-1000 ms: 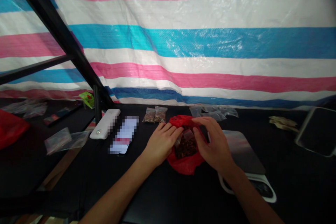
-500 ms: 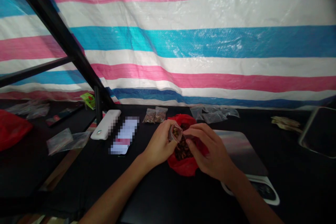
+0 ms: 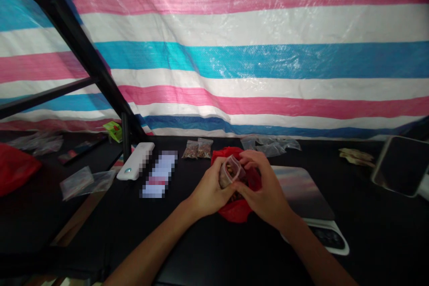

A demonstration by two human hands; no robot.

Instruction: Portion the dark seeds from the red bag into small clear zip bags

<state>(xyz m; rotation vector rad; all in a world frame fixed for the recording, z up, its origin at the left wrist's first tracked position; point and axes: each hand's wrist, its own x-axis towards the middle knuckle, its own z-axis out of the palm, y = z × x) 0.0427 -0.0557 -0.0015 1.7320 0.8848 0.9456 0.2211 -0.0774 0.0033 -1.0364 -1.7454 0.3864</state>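
Left hand, fingers clamped around a small clear bag, its mouth gaping above the red bag; presumably light, limp and slippery, it is best held by the rim. Right hand, thumb near that rim; whether its fingers grip cannot be told.

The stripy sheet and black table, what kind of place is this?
Perhaps a makeshift workspace or stall: a striped sheet hangs behind a black table with what looks like a scale.
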